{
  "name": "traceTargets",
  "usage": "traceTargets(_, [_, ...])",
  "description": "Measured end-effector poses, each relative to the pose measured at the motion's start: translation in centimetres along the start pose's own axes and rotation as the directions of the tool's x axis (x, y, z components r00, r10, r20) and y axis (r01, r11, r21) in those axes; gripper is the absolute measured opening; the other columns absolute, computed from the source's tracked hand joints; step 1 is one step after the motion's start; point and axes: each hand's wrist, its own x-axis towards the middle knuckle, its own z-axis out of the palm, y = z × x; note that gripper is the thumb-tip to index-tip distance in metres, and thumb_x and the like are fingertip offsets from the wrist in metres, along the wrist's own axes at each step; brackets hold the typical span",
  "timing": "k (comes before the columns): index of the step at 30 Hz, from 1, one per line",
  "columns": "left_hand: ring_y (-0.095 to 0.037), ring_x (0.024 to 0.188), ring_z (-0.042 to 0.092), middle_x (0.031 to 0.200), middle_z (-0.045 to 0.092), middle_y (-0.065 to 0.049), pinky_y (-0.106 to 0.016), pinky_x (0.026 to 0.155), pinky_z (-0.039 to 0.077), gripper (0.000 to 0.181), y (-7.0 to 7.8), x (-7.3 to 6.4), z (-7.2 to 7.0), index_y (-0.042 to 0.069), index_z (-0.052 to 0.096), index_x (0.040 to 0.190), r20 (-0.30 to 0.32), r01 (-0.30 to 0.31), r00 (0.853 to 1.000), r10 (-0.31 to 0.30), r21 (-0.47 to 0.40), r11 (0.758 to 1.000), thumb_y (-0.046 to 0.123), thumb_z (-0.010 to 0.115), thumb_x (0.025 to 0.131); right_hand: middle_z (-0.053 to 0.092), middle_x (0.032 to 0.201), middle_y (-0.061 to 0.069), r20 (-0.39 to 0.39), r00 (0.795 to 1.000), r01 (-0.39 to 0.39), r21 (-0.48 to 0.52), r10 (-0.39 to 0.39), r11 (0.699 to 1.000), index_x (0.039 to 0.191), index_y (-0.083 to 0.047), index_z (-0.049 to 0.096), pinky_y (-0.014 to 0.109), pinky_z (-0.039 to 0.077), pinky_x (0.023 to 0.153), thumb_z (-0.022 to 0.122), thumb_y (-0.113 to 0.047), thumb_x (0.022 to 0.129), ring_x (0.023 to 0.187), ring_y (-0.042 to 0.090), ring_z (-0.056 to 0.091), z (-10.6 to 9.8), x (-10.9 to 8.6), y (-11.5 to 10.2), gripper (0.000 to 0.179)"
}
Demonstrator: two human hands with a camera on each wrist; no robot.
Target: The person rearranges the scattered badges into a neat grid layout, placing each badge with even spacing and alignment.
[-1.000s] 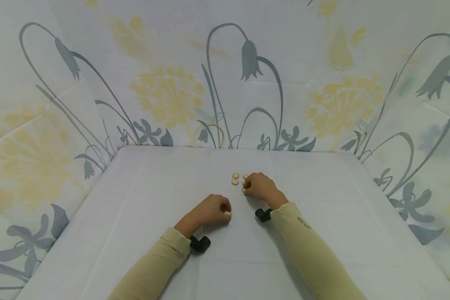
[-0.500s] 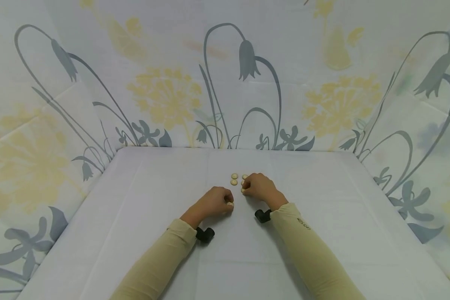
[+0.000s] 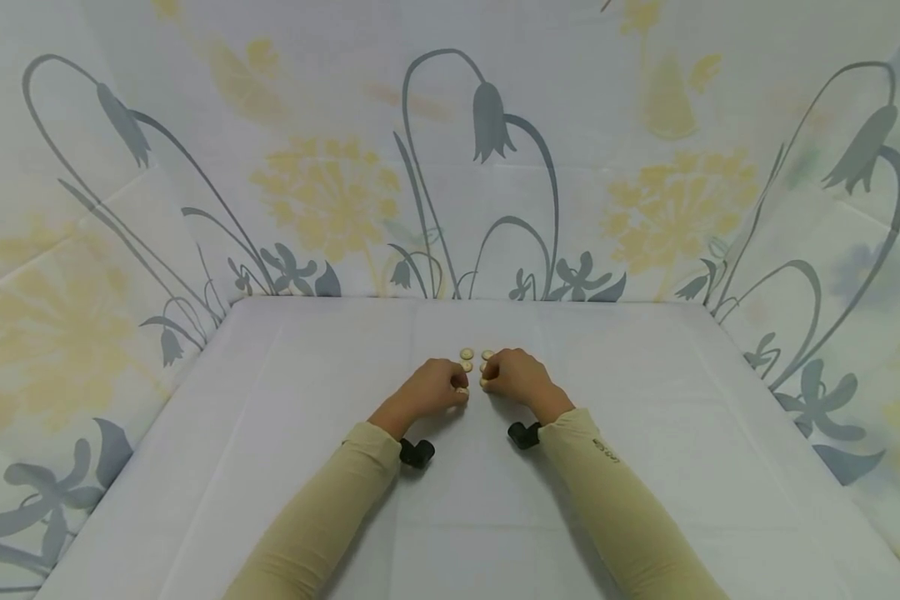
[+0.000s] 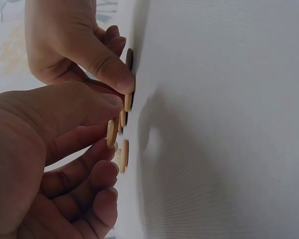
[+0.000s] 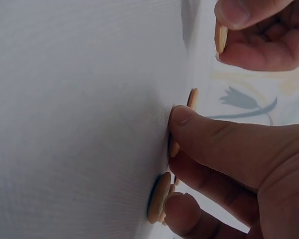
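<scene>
My left hand [image 3: 426,388] pinches a small round wooden-looking disc [image 4: 112,132] between thumb and fingers, tilted on edge and apart from the table. To its right, my right hand [image 3: 523,382] grips another such disc [image 5: 174,144] at the table surface, thumb on the near side. Beyond the hands lie more pale discs in two short columns: a far left disc [image 3: 467,354], one just below it [image 3: 466,367] and a far right disc [image 3: 487,355]. My right fingers partly cover the others in the right column. Markings on the discs are too small to read.
A white cloth covers the table [image 3: 607,500]. Floral-printed fabric [image 3: 330,183] hangs behind it and along both sides. A black wrist camera [image 3: 417,454] sits at my left wrist, and a second black camera [image 3: 523,435] at my right.
My left hand has moved forward and slightly right with its disc, up close to the left column. The right hand stays where it was, still holding its disc.
</scene>
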Motion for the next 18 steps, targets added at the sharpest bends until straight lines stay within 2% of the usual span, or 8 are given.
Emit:
traceTargets(8, [-0.016, 0.083, 0.058, 0.094, 0.068, -0.006, -0.032, 0.078, 0.05, 0.015, 0.4, 0.6, -0.5, 0.005, 0.071, 0.097, -0.019, -0.007, 1.0, 0.008, 0.022, 1.0, 0.012, 0.068, 0.085, 0.07, 0.092, -0.003, -0.006, 1.0, 0.002, -0.01, -0.002, 1.0, 0.092, -0.018, 0.074, 0.032, 0.047, 0.069, 0.075, -0.028, 0.084, 0.078, 0.013, 0.059, 0.2, 0.0, 0.1, 0.013])
traceTargets(18, [-0.016, 0.079, 0.058, 0.092, 0.069, -0.006, -0.03, 0.075, 0.049, 0.016, 0.0, 1.5, -0.2, 0.004, 0.072, 0.097, -0.056, -0.01, 0.998, 0.013, 0.048, 0.999, 0.01, 0.068, 0.083, 0.071, 0.094, -0.003, -0.017, 1.0, 0.003, -0.028, -0.004, 1.0, 0.094, -0.019, 0.074, 0.034, 0.049, 0.071, 0.076, -0.028, 0.082, 0.08, 0.014, 0.061, 0.1, -0.1, 0.0, 0.014])
